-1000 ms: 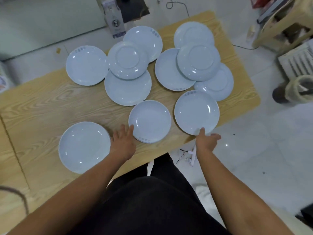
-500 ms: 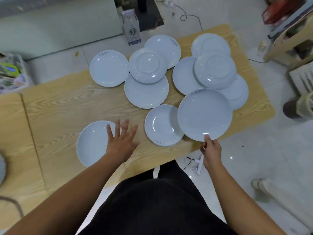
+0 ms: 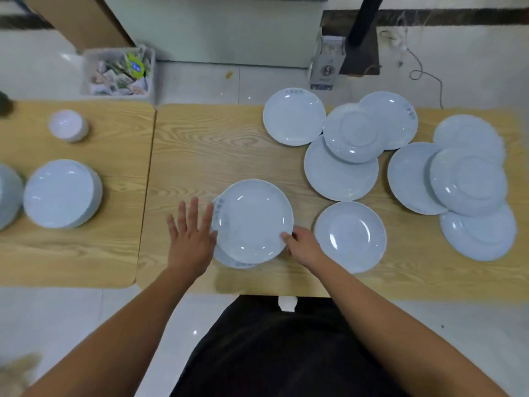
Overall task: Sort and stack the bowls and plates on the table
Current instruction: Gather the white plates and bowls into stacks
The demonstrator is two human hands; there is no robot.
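The right hand [image 3: 302,245] is pinching the top plate [image 3: 253,219] onto the lower plate [image 3: 229,260], the left hand [image 3: 190,239] hovering open, loose plates [image 3: 340,174] waiting.

The right grip [image 3: 300,245] pinches the 4 o'clock rim of a pale blue plate [image 3: 252,220], which sits off-centre over a lower plate [image 3: 229,260] on the wooden worktop [image 3: 200,144]. The left grip [image 3: 191,233] lies flat at that plate's 9 o'clock edge, fingers spread and straight. A single plate [image 3: 350,236] lies just beside, at 3 o'clock. Overlapping plates crowd the 1 and 2 o'clock area. At 9 o'clock, a second worktop [image 3: 114,253] carries a plate stack [image 3: 61,193].
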